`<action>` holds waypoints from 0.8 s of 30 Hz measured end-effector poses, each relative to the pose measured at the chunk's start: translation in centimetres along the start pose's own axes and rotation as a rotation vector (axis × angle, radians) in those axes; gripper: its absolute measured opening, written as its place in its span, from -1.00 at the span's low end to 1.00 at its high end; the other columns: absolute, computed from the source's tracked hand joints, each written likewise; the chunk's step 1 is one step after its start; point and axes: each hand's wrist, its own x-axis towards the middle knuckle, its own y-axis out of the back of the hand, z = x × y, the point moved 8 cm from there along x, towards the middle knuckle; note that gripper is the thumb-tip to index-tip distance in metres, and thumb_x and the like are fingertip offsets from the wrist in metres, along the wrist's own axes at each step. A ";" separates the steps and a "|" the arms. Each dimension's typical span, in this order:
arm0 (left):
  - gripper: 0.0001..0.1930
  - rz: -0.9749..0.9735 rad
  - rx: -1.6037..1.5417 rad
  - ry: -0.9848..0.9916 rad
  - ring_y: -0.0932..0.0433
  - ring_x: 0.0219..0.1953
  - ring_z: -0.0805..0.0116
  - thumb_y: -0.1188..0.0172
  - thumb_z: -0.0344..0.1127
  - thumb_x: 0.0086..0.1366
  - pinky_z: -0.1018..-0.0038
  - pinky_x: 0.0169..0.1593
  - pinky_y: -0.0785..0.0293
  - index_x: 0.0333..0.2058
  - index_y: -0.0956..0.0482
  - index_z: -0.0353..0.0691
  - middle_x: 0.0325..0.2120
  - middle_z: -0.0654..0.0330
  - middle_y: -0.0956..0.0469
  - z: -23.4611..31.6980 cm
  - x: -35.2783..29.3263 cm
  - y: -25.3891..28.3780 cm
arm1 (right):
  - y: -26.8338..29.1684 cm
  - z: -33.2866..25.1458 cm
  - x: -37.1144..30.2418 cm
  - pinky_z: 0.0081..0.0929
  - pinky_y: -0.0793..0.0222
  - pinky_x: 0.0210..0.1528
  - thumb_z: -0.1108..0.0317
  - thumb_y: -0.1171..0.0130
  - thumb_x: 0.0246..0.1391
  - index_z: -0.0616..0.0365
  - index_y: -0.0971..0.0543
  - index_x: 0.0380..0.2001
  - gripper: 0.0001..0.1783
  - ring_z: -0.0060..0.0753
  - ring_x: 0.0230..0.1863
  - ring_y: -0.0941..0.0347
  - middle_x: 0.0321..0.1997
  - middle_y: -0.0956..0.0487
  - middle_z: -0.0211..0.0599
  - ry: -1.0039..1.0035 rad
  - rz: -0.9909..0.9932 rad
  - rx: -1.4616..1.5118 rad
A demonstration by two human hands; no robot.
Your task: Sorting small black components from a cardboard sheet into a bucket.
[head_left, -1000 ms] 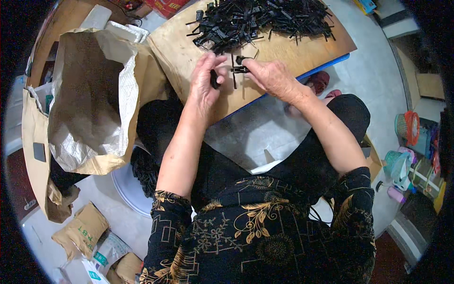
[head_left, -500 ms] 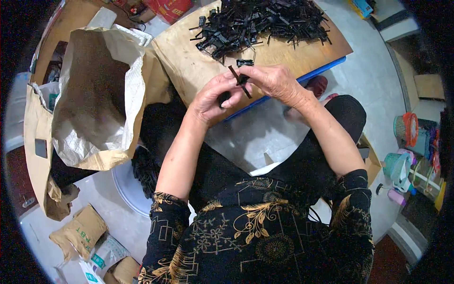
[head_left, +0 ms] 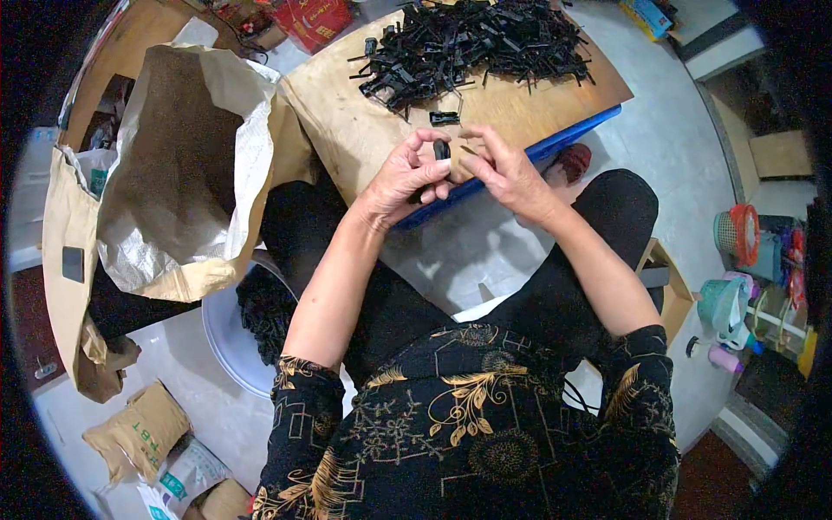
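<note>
Above the near edge of the table, my left hand [head_left: 406, 180] is closed on a small black plastic part [head_left: 442, 150], pinched between thumb and fingers. Something dark also shows under its curled lower fingers. Just to the right, my right hand [head_left: 510, 178] has its thumb and forefinger bent toward each other. A thin sliver shows at its fingertips, too small to name. Beyond the hands a single black piece [head_left: 445, 118] lies on the wooden tabletop [head_left: 342, 108]. Farther back a big heap of black plastic parts [head_left: 472, 48] covers the table.
A large paper-and-woven sack [head_left: 251, 147] gapes at the left. Below it a white basin [head_left: 227, 355] holds black parts [head_left: 264, 312]. Packed bags [head_left: 139, 429] lie on the floor at lower left. Baskets [head_left: 737, 234] stand at the right, and a red box [head_left: 312, 22] at the back.
My hands have drawn apart; they were together around a long dark strip crossing a black part. The strip no longer shows whole. The view has shifted slightly.
</note>
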 end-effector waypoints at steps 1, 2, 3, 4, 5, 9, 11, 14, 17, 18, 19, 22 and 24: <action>-0.58 0.058 0.081 0.010 -0.43 -0.61 0.55 -0.21 -0.38 0.10 0.75 -0.66 -0.19 -0.08 -0.25 -0.15 -0.47 0.13 -0.51 0.0 0.0 0.5 | -0.1 1.0 -0.2 -0.62 -0.19 -0.54 0.28 0.07 0.15 0.14 -0.36 -0.12 -0.74 -0.60 -0.60 -0.27 -0.58 -0.35 -0.48 -0.129 0.021 0.228; -0.55 0.116 0.162 0.022 -0.47 -0.60 0.51 -0.21 -0.41 0.08 0.74 -0.65 -0.23 -0.06 -0.23 -0.12 -0.46 0.14 -0.52 0.0 -0.1 1.0 | -0.7 2.4 -0.7 -0.70 -0.09 -0.55 0.19 0.13 0.20 0.16 -0.35 -0.19 -0.73 -0.72 -0.57 -0.13 -0.59 -0.25 -0.56 -0.247 -0.025 0.258; -0.55 0.118 0.159 0.024 -0.47 -0.60 0.51 -0.21 -0.41 0.08 0.74 -0.65 -0.23 -0.06 -0.23 -0.12 -0.46 0.14 -0.52 0.1 -0.1 0.8 | -0.8 2.1 -0.6 -0.70 -0.09 -0.55 0.19 0.13 0.20 0.16 -0.35 -0.19 -0.73 -0.72 -0.57 -0.13 -0.59 -0.25 -0.56 -0.250 -0.027 0.259; -0.57 0.154 0.234 0.013 -0.45 -0.62 0.54 -0.20 -0.42 0.10 0.74 -0.67 -0.20 -0.08 -0.23 -0.14 -0.53 0.19 -0.48 0.2 -0.2 0.9 | -1.3 2.3 -0.8 -0.70 -0.08 -0.55 0.17 0.15 0.21 0.15 -0.36 -0.20 -0.72 -0.73 -0.56 -0.13 -0.60 -0.24 -0.56 -0.349 -0.074 0.361; -0.60 0.190 0.310 0.004 -0.42 -0.64 0.57 -0.18 -0.44 0.11 0.74 -0.69 -0.17 -0.10 -0.22 -0.16 -0.60 0.24 -0.44 0.3 -0.2 0.9 | -2.0 2.6 -1.0 -0.70 -0.06 -0.55 0.15 0.17 0.21 0.14 -0.36 -0.22 -0.71 -0.74 -0.56 -0.13 -0.61 -0.22 -0.57 -0.449 -0.121 0.463; -0.61 0.252 0.412 0.004 -0.39 -0.69 0.58 -0.20 -0.43 0.09 0.71 -0.70 -0.17 -0.15 -0.22 -0.16 -0.65 0.28 -0.40 0.1 0.3 0.9 | -2.9 3.3 -1.0 -0.71 -0.09 -0.53 0.14 0.19 0.22 0.13 -0.36 -0.24 -0.71 -0.73 -0.55 -0.13 -0.60 -0.23 -0.57 -0.438 -0.202 0.443; -0.64 0.283 0.566 -0.013 -0.37 -0.70 0.59 -0.20 -0.43 0.07 0.67 -0.71 -0.20 -0.21 -0.22 -0.17 -0.65 0.28 -0.39 0.2 0.5 1.1 | -3.7 3.8 -0.9 -0.71 -0.12 -0.52 0.13 0.19 0.22 0.12 -0.36 -0.26 -0.72 -0.72 -0.55 -0.14 -0.59 -0.24 -0.57 -0.401 -0.192 0.457; -0.65 0.316 0.718 -0.049 -0.39 -0.63 0.58 -0.18 -0.45 0.09 0.65 -0.63 -0.27 -0.21 -0.21 -0.15 -0.58 0.27 -0.41 0.1 0.7 1.5 | -4.0 3.6 -0.6 -0.58 -0.19 -0.49 0.20 0.17 0.19 0.17 -0.36 -0.37 -0.74 -0.61 -0.55 -0.22 -0.59 -0.29 -0.46 -0.449 -0.221 0.437; -0.66 0.330 0.828 -0.083 -0.35 -0.61 0.58 -0.18 -0.45 0.07 0.63 -0.60 -0.30 -0.23 -0.22 -0.16 -0.58 0.28 -0.38 0.2 1.2 1.2 | -4.0 4.7 -0.7 -0.50 -0.22 -0.46 0.23 0.16 0.18 0.20 -0.35 -0.40 -0.75 -0.54 -0.54 -0.24 -0.60 -0.30 -0.38 -0.432 -0.213 0.358; -0.66 0.331 0.825 -0.077 -0.35 -0.61 0.58 -0.18 -0.45 0.07 0.63 -0.60 -0.30 -0.23 -0.22 -0.16 -0.58 0.28 -0.38 0.3 1.3 1.2 | -4.1 4.8 -0.6 -0.50 -0.22 -0.46 0.23 0.16 0.18 0.20 -0.35 -0.40 -0.75 -0.54 -0.54 -0.24 -0.60 -0.30 -0.38 -0.437 -0.215 0.361; -0.67 0.345 0.808 -0.049 -0.34 -0.61 0.59 -0.19 -0.45 0.05 0.63 -0.60 -0.29 -0.24 -0.23 -0.17 -0.58 0.29 -0.38 0.2 1.4 1.4 | -3.9 4.7 -0.4 -0.45 -0.24 -0.44 0.24 0.16 0.17 0.22 -0.34 -0.41 -0.75 -0.48 -0.53 -0.26 -0.60 -0.32 -0.32 -0.421 -0.198 0.342; -0.68 0.357 0.936 -0.143 -0.32 -0.61 0.59 -0.20 -0.45 0.03 0.59 -0.59 -0.29 -0.27 -0.25 -0.18 -0.58 0.29 -0.38 0.5 1.7 1.7 | -3.7 4.6 -0.2 -0.37 -0.25 -0.42 0.25 0.15 0.17 0.24 -0.34 -0.43 -0.74 -0.31 -0.53 -0.31 -0.59 -0.35 -0.18 -0.403 -0.160 0.287; -0.68 0.349 1.080 -0.268 -0.32 -0.61 0.59 -0.20 -0.44 0.03 0.57 -0.58 -0.29 -0.28 -0.26 -0.19 -0.58 0.29 -0.38 1.1 1.7 0.9 | -3.7 5.0 -0.2 -0.33 -0.26 -0.41 0.25 0.15 0.16 0.25 -0.34 -0.44 -0.74 -0.22 -0.53 -0.33 -0.58 -0.37 -0.11 -0.402 -0.136 0.248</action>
